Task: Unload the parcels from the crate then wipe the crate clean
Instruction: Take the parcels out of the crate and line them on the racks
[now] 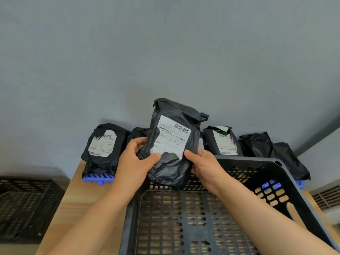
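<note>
A black plastic parcel [173, 140] with a white shipping label is held upright above the far edge of the black perforated crate [287, 173]. My left hand [136, 161] grips its lower left side, thumb across the front. My right hand [204, 166] grips its lower right side. The crate's slotted floor shows no parcels. Several more black parcels stand in a row against the wall behind, one at the left [104, 144], one at the right [223, 141], another further right [257, 144].
The row of parcels sits on a blue plastic rack [97, 176] at the back of the wooden table [73, 203]. Another black crate [24, 205] lies on the floor at the left. A grey wall rises close behind. A vent grille [327, 196] is at the right.
</note>
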Demonstrator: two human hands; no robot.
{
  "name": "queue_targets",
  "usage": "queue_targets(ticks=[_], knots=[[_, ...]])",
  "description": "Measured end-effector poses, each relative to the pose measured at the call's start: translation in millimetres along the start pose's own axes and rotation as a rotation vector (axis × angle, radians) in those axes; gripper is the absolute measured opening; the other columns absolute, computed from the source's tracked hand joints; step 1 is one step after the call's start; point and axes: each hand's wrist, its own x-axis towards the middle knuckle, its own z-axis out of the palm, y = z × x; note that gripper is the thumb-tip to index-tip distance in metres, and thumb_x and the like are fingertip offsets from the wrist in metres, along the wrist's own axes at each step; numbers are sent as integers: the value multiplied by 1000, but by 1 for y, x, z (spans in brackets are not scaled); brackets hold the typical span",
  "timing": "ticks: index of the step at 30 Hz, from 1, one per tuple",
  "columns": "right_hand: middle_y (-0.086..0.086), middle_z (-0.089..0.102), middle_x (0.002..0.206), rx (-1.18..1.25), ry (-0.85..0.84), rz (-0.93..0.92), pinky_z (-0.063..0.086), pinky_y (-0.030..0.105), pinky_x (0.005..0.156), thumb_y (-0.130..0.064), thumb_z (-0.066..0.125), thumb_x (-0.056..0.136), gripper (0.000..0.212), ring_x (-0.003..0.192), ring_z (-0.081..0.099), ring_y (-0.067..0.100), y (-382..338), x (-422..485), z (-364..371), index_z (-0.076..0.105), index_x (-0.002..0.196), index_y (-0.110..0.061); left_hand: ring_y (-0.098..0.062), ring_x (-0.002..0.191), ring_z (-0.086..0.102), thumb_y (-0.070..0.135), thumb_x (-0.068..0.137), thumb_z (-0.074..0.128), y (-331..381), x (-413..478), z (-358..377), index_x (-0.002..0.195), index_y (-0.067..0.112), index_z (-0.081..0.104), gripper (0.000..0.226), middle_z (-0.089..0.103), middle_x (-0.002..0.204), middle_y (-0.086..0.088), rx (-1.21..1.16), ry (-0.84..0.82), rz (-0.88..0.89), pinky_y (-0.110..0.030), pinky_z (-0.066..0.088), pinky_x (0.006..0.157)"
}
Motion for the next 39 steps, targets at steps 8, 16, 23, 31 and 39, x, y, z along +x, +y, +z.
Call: queue_targets(ticks=[8, 16, 23, 31, 39], knots=[[6, 71, 92, -282, 166, -153, 49, 17, 62, -6, 56, 92, 18, 73, 66, 8, -34, 69, 22, 64, 107, -10, -6, 96, 63, 15, 81, 71, -14, 75, -49, 112, 24, 50, 39, 62, 107, 9, -154, 352, 26, -20, 52, 72], [2, 68, 97, -649, 187, -59, 53, 18, 70, -8, 56, 90, 21, 81, 64, 8, -13, 100, 17, 65, 107, -14, -18, 102, 56, 17, 81, 72, -98, 139, -65, 126, 12, 45, 53, 58, 122, -7, 117, 350, -172, -28, 44, 82], [-9, 69, 81, -903, 206, -32, 55, 43, 82, -21, 54, 85, 15, 79, 67, 12, -4, 107, 19, 65, 84, -31, -28, 110, 54, 19, 83, 69, -153, 154, -35, 132, 9, 41, 57, 54, 128, -12, 233, 187, -325, -35, 44, 88], [-8, 69, 82, -935, 216, -30, 55, 42, 83, -22, 51, 90, 15, 79, 67, 11, -4, 109, 20, 64, 90, -31, -31, 131, 38, 20, 86, 67, -167, 147, -28, 143, 6, 29, 70, 39, 144, -14, 624, 221, -143, -44, 37, 104], [-6, 69, 83, -985, 240, -33, 55, 41, 82, -24, 50, 91, 15, 79, 66, 13, -4, 107, 23, 64, 91, -30, -22, 145, -10, 43, 99, 35, -194, 148, -36, 151, 21, 8, 63, -6, 158, -8, 1269, -312, 176, -39, -3, 118]])
